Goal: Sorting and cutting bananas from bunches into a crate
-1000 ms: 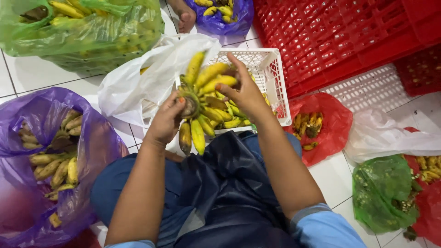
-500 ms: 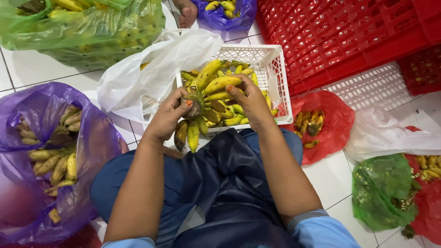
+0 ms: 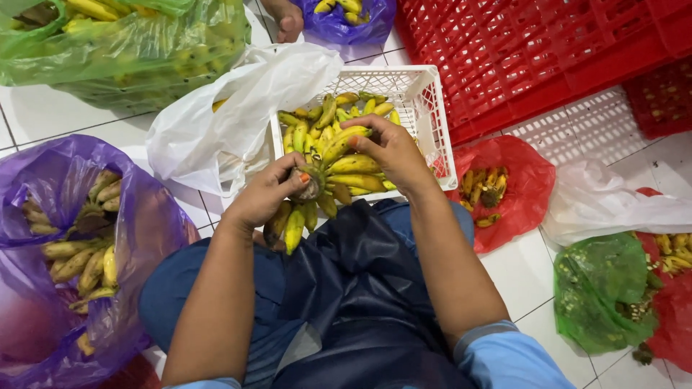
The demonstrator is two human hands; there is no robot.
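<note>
A bunch of small yellow-green bananas [image 3: 339, 176] is held over my lap, just in front of a white plastic basket [image 3: 425, 108] that holds more loose bananas. My left hand [image 3: 263, 198] grips the bunch at its dark stem end. My right hand [image 3: 389, 155] closes around one banana at the top of the bunch, thumb pressed on it. Both forearms reach forward from blue sleeves over a dark apron [image 3: 353, 302].
A purple bag of bananas [image 3: 65, 238] lies at the left, a green bag [image 3: 122, 43] at the top left, a white bag [image 3: 231, 115] beside the basket. Red crates [image 3: 533, 57] stand at the top right. Red and green bags of scraps [image 3: 504, 187] lie right. Another person's hand [image 3: 288, 18] shows at the top.
The bunch has turned and dropped lower toward my lap. My right hand has shifted from covering the bunch's top to gripping a single banana.
</note>
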